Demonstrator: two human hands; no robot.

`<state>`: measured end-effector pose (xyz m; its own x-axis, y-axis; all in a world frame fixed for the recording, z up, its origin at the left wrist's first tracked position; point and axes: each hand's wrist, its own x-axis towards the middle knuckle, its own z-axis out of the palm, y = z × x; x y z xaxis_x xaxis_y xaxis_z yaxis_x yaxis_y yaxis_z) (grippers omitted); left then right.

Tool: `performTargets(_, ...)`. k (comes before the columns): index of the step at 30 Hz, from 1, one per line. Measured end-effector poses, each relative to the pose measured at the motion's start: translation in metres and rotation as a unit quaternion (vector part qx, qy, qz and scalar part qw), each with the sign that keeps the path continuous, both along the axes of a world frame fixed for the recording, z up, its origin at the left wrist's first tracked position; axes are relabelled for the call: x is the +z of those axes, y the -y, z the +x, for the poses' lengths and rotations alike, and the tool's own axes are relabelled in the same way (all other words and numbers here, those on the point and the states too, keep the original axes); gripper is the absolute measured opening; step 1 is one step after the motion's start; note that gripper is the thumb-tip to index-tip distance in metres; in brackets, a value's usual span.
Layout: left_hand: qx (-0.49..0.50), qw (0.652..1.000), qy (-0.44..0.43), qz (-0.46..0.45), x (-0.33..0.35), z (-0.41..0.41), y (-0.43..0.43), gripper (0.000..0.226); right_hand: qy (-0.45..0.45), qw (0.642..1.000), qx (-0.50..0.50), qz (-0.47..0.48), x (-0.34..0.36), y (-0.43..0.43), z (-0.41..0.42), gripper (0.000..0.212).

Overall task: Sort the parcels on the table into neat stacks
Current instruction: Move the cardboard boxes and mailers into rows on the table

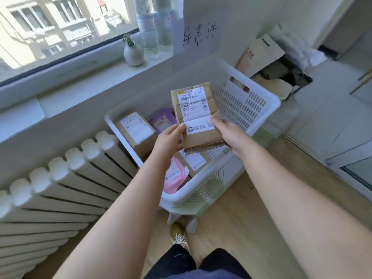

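I hold a brown cardboard parcel (196,113) with a white shipping label above a white plastic basket (247,97). My left hand (171,139) grips its lower left edge, thumb on top. My right hand (229,133) grips its lower right edge. Inside the basket lie other parcels: a brown box (134,131) at the far left, a purple bag (163,121) behind my left hand, a pink bag (174,178) at the near side and a brown parcel (196,161) under the held one.
A white radiator (60,190) stands to the left of the basket under the window sill, which carries a small vase (133,54) and water bottles (148,27). A handwritten paper sign (199,34) hangs behind the basket. Bags (261,55) lie at the back right. Wooden floor lies below.
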<state>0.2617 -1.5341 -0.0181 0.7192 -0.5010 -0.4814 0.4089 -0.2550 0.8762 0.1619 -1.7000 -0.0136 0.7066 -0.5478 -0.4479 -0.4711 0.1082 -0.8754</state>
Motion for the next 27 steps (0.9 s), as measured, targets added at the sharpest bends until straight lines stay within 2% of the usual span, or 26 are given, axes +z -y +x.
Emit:
performTargets(3,0.013,0.999,0.002,0.029,-0.017,0.025,0.017,0.037,-0.029,0.999,0.015,0.003,-0.011,0.016,0.036,0.039)
performTargets(5,0.014,0.998,0.001,0.067,-0.030,0.032,0.024,0.026,-0.061,0.998,0.034,0.009,-0.026,0.025,0.051,0.027)
performTargets(7,0.016,0.994,-0.009,0.112,-0.046,0.035,0.030,0.013,-0.107,0.992,0.065,0.006,-0.043,0.033,0.065,0.032)
performTargets(11,-0.010,0.981,-0.011,0.195,-0.083,0.037,0.038,0.018,-0.173,0.973,0.153,0.005,-0.074,0.048,0.089,0.031)
performTargets(14,0.003,0.967,-0.050,0.248,-0.105,0.032,0.047,0.032,-0.221,0.946,0.236,0.017,-0.096,0.059,0.102,0.023)
performTargets(17,-0.010,0.951,-0.080,0.299,-0.124,0.022,0.052,0.034,-0.252,0.926,0.282,0.006,-0.116,0.063,0.107,0.021)
performTargets(20,-0.001,0.934,-0.077,0.349,-0.139,0.016,0.058,0.038,-0.296,0.888,0.352,-0.005,-0.144,0.069,0.111,0.031)
performTargets(23,0.054,0.930,-0.080,0.356,-0.147,0.011,0.062,0.043,-0.306,0.872,0.381,-0.018,-0.160,0.070,0.109,0.032)
performTargets(27,0.056,0.924,-0.072,0.371,-0.152,0.007,0.065,0.040,-0.295,0.855,0.422,-0.067,-0.164,0.071,0.113,0.032)
